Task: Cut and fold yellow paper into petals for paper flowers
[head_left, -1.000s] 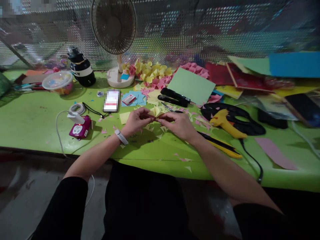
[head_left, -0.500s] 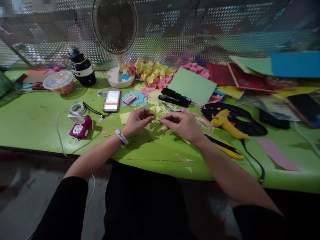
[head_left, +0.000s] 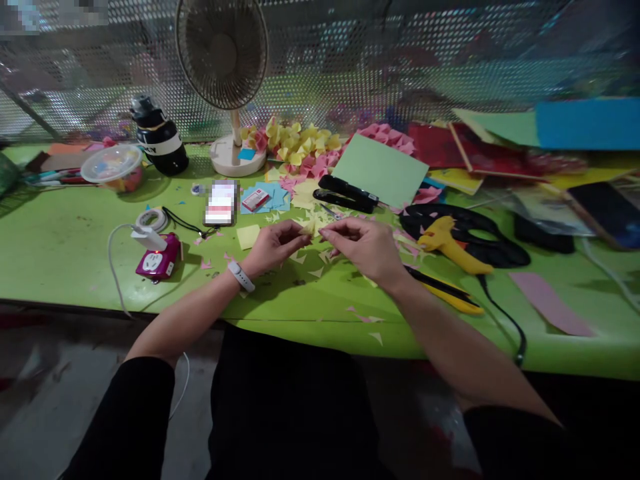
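Observation:
My left hand (head_left: 278, 248), with a white band on its wrist, pinches a small folded piece of yellow paper (head_left: 313, 227) above the green table. From the other side my right hand (head_left: 364, 249) is closed, thumb and forefinger at the paper's right edge. The fingers hide part of its shape. Pink and yellow paper scraps (head_left: 315, 273) lie beneath and around both hands. A square yellow paper (head_left: 248, 237) rests left of my left hand. Just beyond the hands are scissors (head_left: 330, 212), partly covered, and a black stapler (head_left: 347, 194).
Folded yellow paper flowers (head_left: 303, 143) and pink ones (head_left: 385, 139) are heaped at the back. A yellow glue gun (head_left: 450, 245) and a yellow-handled cutter (head_left: 447, 291) lie to the right. Leftward stand a fan (head_left: 237, 157), a phone (head_left: 221, 202) and a purple power adapter (head_left: 159, 260).
My right fingertips have come to the yellow paper's edge, and the paper has turned a little between the fingers. The whole view has shifted slightly.

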Tool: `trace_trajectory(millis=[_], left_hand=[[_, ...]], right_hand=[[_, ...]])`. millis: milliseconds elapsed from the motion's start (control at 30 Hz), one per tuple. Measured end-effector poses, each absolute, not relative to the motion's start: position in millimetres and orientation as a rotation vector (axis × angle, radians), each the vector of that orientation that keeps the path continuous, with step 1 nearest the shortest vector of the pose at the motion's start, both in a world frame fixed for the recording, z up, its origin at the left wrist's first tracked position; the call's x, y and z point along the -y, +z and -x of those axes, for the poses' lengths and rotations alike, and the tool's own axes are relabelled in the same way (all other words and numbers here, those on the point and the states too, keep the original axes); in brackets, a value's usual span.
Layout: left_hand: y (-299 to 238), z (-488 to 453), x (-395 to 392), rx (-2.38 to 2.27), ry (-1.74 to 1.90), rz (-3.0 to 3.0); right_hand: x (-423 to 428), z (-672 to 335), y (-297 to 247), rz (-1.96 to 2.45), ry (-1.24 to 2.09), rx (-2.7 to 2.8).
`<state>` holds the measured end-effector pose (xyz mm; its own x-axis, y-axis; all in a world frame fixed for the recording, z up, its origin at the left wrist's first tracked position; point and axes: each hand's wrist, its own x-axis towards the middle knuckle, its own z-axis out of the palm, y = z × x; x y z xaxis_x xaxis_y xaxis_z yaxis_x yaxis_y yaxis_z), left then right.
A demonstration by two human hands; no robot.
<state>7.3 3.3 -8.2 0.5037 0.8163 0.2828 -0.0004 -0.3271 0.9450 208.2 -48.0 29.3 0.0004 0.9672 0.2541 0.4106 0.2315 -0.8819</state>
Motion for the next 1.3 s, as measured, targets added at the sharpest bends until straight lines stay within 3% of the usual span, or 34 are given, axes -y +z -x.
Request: trace_trajectory(millis=[500, 1300], left_hand=[[-7.3, -3.3, -3.8, -0.74, 1.084, -2.142], [-12.1, -2.5, -5.3, -0.732, 1.095, -2.304]], right_hand=[[47.3, -211.5, 34.7, 1.339, 0.851, 1.576], [44.9, -213.3, 33.6, 1.365, 0.905, 1.601]])
